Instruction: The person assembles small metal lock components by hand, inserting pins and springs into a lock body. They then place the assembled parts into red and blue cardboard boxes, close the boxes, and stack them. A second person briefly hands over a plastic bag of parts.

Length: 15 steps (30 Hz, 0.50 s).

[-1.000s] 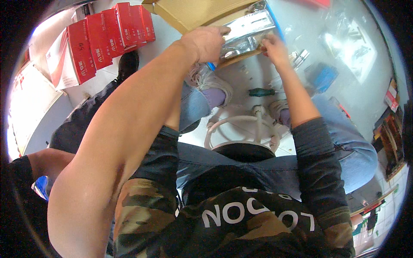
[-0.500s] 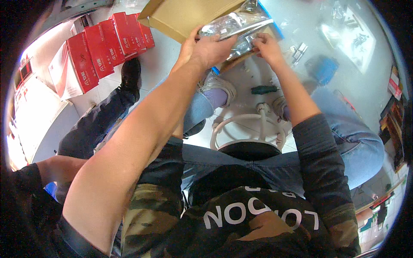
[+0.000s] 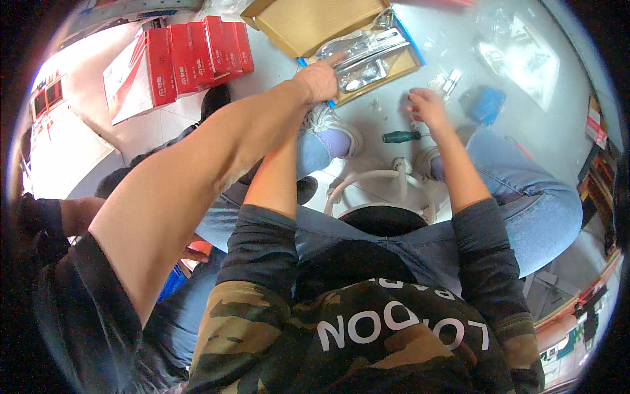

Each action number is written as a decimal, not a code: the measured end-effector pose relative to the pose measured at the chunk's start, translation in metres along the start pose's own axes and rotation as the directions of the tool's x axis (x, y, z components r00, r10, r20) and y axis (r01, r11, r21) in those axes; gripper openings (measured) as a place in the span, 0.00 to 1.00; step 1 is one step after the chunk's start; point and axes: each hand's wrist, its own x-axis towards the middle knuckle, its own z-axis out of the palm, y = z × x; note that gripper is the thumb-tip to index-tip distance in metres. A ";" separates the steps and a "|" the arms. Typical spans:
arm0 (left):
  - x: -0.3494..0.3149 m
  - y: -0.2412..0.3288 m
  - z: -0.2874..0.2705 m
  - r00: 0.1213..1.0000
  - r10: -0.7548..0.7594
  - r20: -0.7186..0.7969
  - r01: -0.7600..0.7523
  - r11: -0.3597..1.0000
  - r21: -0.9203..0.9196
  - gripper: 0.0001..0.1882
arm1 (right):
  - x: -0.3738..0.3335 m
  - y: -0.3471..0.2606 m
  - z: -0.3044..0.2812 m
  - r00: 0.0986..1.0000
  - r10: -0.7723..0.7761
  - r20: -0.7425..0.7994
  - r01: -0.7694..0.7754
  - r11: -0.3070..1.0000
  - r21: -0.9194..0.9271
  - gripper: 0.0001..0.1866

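Observation:
A cardboard box with blue edges (image 3: pixel 401 71) lies unfolded ahead of me, its brown lid (image 3: pixel 308 25) laid back. Inside are a long shiny metal part (image 3: pixel 373 50) and a smaller piece in clear plastic (image 3: pixel 367 73). Another person's hand (image 3: pixel 318 80) reaches in from the left, one finger extended onto the metal part. My left forearm (image 3: pixel 275 177) runs up beneath that person's arm, which hides my left hand. Right of the box, my right hand (image 3: pixel 428 108) hovers with loosely bent fingers, apparently holding nothing. Below it lies a green-handled screwdriver (image 3: pixel 400 136).
Several red boxes (image 3: pixel 190 58) stand in a row at the far left. A small silvery packet (image 3: pixel 451 84), a blue object (image 3: pixel 484 105) and a clear plastic bag (image 3: pixel 522 62) lie to the right. A white stool base (image 3: pixel 348 185) stands between my legs.
My right hand has left the box and drawn back toward me. The plastic-wrapped metal part now rests in the box. My left hand has become hidden behind the other person's arm.

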 end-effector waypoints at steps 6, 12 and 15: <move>0.003 0.004 -0.007 0.989 -0.049 0.139 0.061 0.994 -0.086 0.09 | 0.001 0.016 0.001 0.997 0.012 0.078 0.001 0.987 -0.158 0.14; 0.010 0.005 -0.012 0.959 -0.083 0.270 0.131 0.978 -0.164 0.10 | 0.010 0.012 0.004 0.996 0.007 0.090 0.008 0.988 -0.156 0.13; 0.015 0.000 -0.013 0.919 -0.027 0.393 0.105 0.978 -0.179 0.12 | 0.012 0.016 0.006 0.999 -0.014 0.051 0.020 0.991 -0.134 0.11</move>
